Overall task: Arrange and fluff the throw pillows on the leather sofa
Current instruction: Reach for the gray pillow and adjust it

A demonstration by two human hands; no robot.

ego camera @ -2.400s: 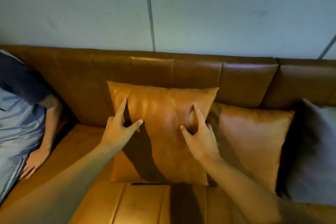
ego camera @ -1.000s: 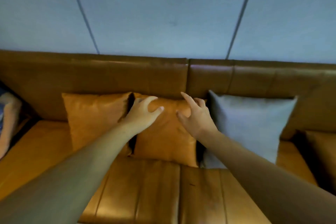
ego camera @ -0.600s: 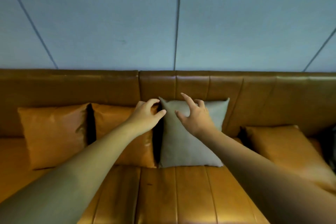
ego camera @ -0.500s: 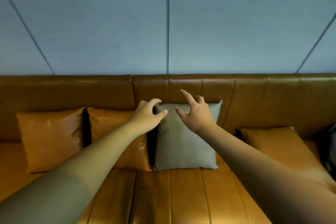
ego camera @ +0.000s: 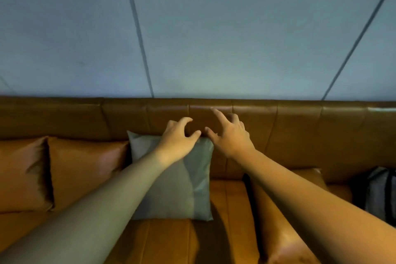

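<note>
Head view: open hands [ego camera: 179, 141] over unlabelled grey pillow [ego camera: 182, 188].

Left forearm [ego camera: 102, 203] hides lower-left part of grey pillow [ego camera: 188, 186]. Right forearm [ego camera: 310, 206] covers most of tan pillow [ego camera: 276, 240] under it. Dark cushion [ego camera: 379, 193] cut off by right edge; leftmost tan pillow [ego camera: 21, 173] cut off at left.

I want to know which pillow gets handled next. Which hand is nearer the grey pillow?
Left. The left hand is over the grey pillow's top edge, fingers curled and open. The right hand is just past its upper right corner, in front of the sofa backrest.
</note>
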